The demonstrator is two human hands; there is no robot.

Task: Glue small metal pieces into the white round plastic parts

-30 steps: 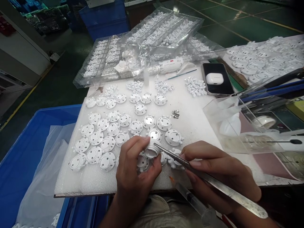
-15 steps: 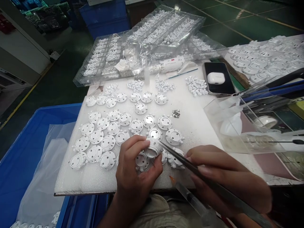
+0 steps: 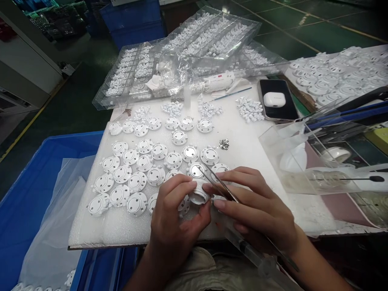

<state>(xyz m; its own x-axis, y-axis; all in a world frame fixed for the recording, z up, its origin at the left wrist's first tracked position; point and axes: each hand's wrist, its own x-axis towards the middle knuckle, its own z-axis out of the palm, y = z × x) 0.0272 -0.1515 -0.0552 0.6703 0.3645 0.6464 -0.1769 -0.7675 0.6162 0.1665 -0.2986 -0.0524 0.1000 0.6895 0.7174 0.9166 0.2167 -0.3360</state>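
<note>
Between its thumb and fingers, my left hand pinches a small white round plastic part, tilted with its open side towards me. My right hand holds metal tweezers between its fingers, their tips pointing away past the part. A right fingertip touches the part's right side. Beneath the right hand is a clear syringe; whether the hand grips it too is hidden. Rows of similar white round parts lie around the hands on a white foam sheet. Some are covered by my fingers.
Small white pieces and a pile of tiny metal bits lie farther back. Clear trays stand behind them. A phone bears a white case. At right is a clear tool box; at left, a blue bin.
My right hand has moved left and up to the white part, and its fingers now touch it. The tweezers have turned steeper. My left hand has shifted slightly right with the part.
</note>
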